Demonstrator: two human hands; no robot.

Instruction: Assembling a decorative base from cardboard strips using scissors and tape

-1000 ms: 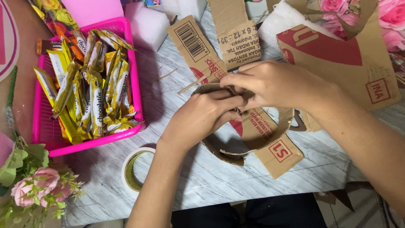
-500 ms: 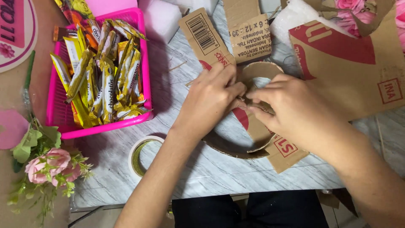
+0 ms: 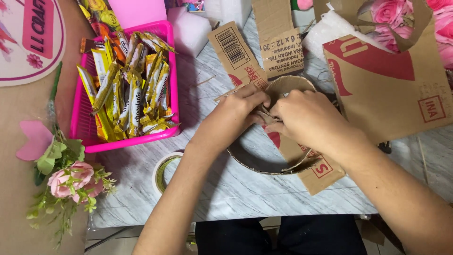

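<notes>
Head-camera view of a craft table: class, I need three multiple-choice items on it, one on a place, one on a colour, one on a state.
1. Where does the white roll of tape lie?
A. inside the basket
B. on the table near the person's left forearm
C. on top of the flat cardboard

2. What colour is the plastic basket that holds the yellow-wrapped snack bars?
A. pink
B. blue
C. green

3. How do the hands stand?
A. both resting flat on the table
B. one holding scissors
C. left hand and right hand meet at the rim of the brown cardboard ring

Answers: 1 B, the roll sits on the grey table beside that forearm. 2 A, its walls are bright pink. 3 C, the fingers of both pinch together at the ring's rim.
</notes>
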